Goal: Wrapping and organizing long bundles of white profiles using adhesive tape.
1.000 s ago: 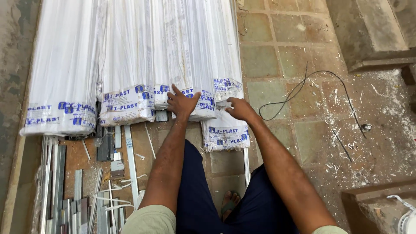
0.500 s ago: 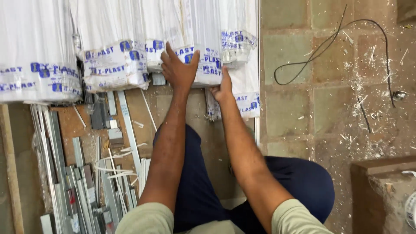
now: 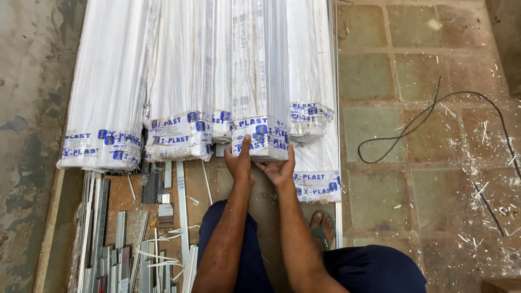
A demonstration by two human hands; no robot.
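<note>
Wrapped bundle (image 3: 260, 92) of white strips lies among the other bundles (image 3: 179, 87), our left hand (image 3: 239, 163) and right hand (image 3: 279, 169) grasping its near end, not yet pulled clear.

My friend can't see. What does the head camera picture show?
Two bare hands, left hand and right hand, grip the near end of a long white plastic-wrapped bundle. It lies among similar bundles beside a tiled floor with a black cable.
</note>
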